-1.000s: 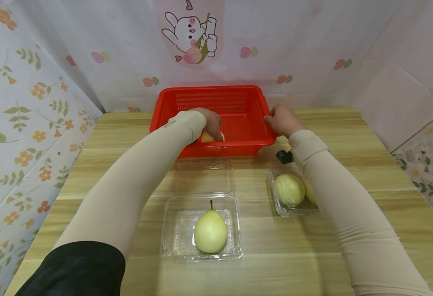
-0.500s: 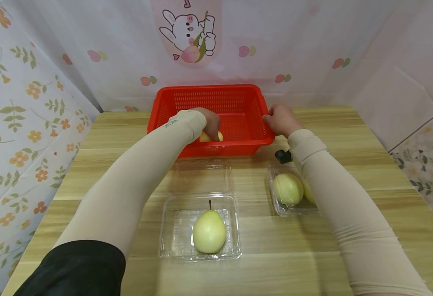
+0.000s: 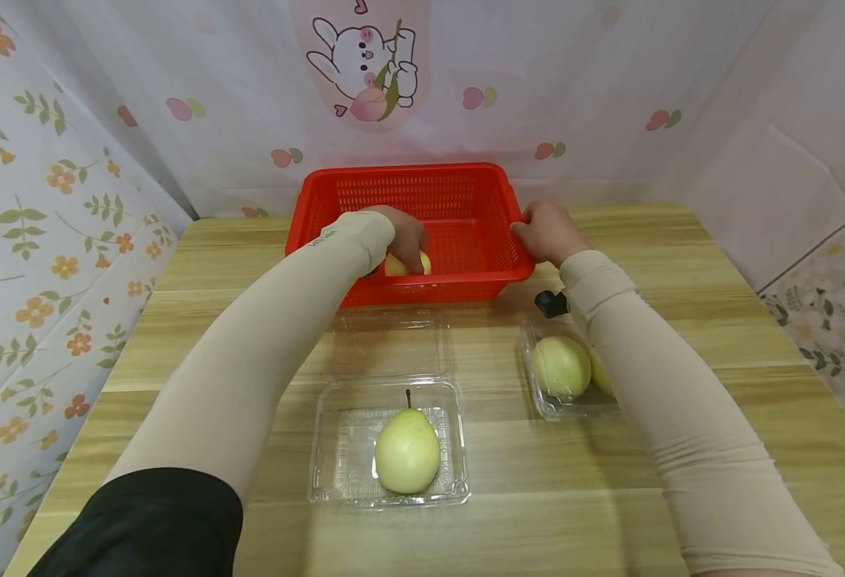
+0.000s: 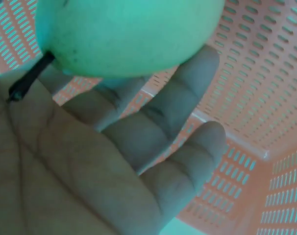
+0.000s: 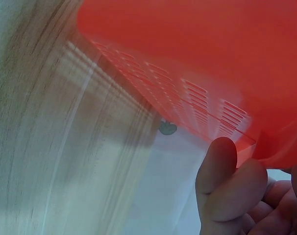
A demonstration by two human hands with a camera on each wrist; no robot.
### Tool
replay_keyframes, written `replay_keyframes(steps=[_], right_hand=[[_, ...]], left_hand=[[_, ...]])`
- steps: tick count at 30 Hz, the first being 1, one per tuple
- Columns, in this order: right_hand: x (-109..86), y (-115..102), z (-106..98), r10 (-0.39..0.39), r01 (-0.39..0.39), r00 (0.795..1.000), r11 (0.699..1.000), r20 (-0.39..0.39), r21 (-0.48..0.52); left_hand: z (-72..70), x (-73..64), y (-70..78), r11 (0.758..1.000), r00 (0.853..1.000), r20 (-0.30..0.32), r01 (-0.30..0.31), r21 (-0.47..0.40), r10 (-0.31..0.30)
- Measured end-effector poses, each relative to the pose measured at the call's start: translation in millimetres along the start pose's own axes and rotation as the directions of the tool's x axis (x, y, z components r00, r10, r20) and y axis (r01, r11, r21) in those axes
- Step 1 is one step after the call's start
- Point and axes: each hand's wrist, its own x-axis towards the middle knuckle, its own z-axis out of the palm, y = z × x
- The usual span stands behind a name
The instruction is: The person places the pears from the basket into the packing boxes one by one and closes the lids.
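Note:
Down inside the red plastic basket (image 3: 466, 279), my left hand (image 3: 406, 232) grips a yellow-green pear (image 3: 396, 266) near the front wall. Its dark stem points at the palm in the left wrist view, where the pear (image 4: 129, 34) lies against the fingers (image 4: 185, 88). My right hand (image 3: 552, 234) holds the basket's right rim, and the right wrist view has its fingers bent at the basket edge (image 5: 246, 152). Closer to me, a clear clamshell box (image 3: 343, 473) lies with its lid folded back, one stemmed pear (image 3: 407, 451) in its right half.
Right of the clamshell, another clear box (image 3: 551, 410) contains pears (image 3: 562, 367), partly hidden by my right forearm. A black object (image 3: 552, 303), part of the wrist gear, shows below my right wrist. A patterned curtain (image 3: 610, 96) hangs behind the wooden table (image 3: 509, 497).
My left hand and the pear under it have shifted slightly left within the basket. The right hand stays on the rim. The whole view has drifted a little.

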Motion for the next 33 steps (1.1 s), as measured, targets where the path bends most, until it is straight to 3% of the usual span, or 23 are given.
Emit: replay_keyframes(steps=[12, 21, 33], right_hand=[[-0.1, -1, 0, -0.004, 0.004, 1.000, 1.000, 0.006, 0.012], [-0.1, -1, 0, 0.008, -0.008, 1.000, 1.000, 0.010, 0.019], [0.4, -1, 0, 0.002, -0.002, 1.000, 1.000, 0.008, 0.014]], left_hand=[[-3.7, -1.4, -8.8, 0.993, 0.999, -0.037, -0.015, -0.114, 0.010], [-5.5, 2.1, -18.4, 0.982, 0.993, -0.120, -0.016, -0.189, -0.007], [-2.2, -7.2, -26.5, 0.967, 0.967, -0.251, -0.099, -0.235, 0.038]])
